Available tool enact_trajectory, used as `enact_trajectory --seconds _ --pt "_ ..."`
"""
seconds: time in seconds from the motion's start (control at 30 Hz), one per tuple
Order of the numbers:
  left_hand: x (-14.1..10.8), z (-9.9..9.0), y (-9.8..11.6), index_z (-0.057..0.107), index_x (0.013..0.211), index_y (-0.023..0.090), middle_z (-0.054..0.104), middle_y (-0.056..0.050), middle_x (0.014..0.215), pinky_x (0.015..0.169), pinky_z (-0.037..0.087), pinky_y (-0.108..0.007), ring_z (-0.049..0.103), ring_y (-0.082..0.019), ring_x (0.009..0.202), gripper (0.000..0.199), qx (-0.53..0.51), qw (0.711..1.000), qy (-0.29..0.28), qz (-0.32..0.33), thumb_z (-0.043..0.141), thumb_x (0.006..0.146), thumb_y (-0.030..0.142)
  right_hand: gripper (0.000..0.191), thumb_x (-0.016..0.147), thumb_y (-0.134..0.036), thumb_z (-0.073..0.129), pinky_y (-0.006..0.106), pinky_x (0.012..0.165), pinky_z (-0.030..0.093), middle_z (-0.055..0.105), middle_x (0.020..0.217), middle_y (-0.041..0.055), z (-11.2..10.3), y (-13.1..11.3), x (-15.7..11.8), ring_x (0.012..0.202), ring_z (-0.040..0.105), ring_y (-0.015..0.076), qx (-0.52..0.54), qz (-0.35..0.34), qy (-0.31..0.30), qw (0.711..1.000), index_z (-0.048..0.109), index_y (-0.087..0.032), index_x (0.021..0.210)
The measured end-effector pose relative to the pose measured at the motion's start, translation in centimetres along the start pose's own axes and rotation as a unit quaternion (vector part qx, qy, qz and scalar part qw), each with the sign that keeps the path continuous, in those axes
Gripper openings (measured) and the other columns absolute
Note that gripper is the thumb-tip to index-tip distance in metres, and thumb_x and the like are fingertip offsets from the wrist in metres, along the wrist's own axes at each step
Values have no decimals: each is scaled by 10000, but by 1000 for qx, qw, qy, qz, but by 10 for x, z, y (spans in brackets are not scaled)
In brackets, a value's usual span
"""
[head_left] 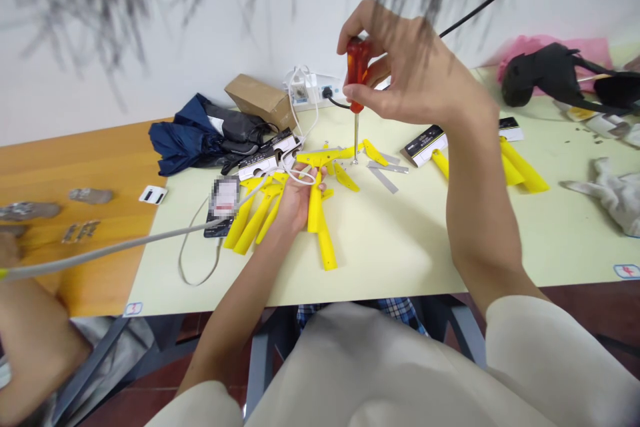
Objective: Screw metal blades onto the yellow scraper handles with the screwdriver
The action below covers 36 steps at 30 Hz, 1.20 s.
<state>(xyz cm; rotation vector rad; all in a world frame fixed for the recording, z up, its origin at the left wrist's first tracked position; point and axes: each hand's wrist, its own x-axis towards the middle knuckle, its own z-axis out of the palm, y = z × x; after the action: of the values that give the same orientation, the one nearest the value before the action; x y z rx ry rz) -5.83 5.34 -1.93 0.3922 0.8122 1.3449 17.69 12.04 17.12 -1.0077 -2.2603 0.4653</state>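
My right hand (395,70) is closed around the red handle of a screwdriver (357,67). Its shaft points straight down, and the tip is beside the head of a yellow plastic tool near some small metal bits. My left hand (296,200) grips that yellow T-shaped tool (316,203), its fingers partly hidden by it. Loose yellow end pieces (346,177) and thin grey metal strips (384,179) lie to the right of the tool. Several more yellow tools (255,223) are spread left of my left hand, partly behind my forearm.
A white cable (150,238) crosses in front from the left. Behind are a dark blue umbrella (183,133), a cardboard box (263,101) and a power strip (335,90). More yellow tools (525,167) lie right of my forearm. At left, another person's arm (35,347) shows.
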Motion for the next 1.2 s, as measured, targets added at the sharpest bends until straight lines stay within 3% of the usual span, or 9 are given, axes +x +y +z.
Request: enact_trajectory --seconds 0.37,0.53,0.67,0.8,0.97,1.2 --pt "0 -2 -1 614 1010 249 726 -21 1032 652 511 -206 782 -198 1054 369 5 1000 -4 3 866 805 76 499 949 -242 754 302 834 650 828 1136 2 6 4 3 958 795 217 -24 26 -3 999 646 -356 1423" --pt "1 -4 -2 618 1029 250 741 -16 1028 719 566 -221 794 -211 1108 403 5 1000 -9 3 903 789 97 444 955 -220 727 323 829 657 802 1127 22 8 8 6 912 803 218 -17 -4 -9 1000 656 -313 1383" --pt "1 -5 -5 641 1021 248 775 -7 1031 999 642 -337 797 -252 1225 399 17 1000 -13 20 950 793 140 446 954 -237 765 303 859 670 807 1163 16 8 4 5 931 800 204 5 20 -18 1000 655 -341 1373" --pt "-1 -4 -8 666 1022 242 819 -44 1191 1209 584 -524 734 -336 1409 367 25 999 -35 19 965 815 196 403 960 -229 769 316 871 687 777 1149 -2 5 -3 0 879 802 182 71 -3 -16 997 643 -338 1327" --pt "-3 0 -9 641 944 234 830 -34 1116 1261 533 -671 701 -390 1453 353 24 998 -66 -5 963 812 175 368 961 -230 803 341 819 694 747 1077 -9 4 -9 -2 911 829 210 115 -37 -31 992 617 -295 1271" --pt "-7 2 -10 638 965 231 817 -19 1051 1267 532 -688 735 -392 1412 319 28 996 -83 -20 926 859 143 401 959 -289 814 287 802 687 774 1130 -43 9 -10 -2 930 828 189 117 -7 -49 992 647 -387 1310"
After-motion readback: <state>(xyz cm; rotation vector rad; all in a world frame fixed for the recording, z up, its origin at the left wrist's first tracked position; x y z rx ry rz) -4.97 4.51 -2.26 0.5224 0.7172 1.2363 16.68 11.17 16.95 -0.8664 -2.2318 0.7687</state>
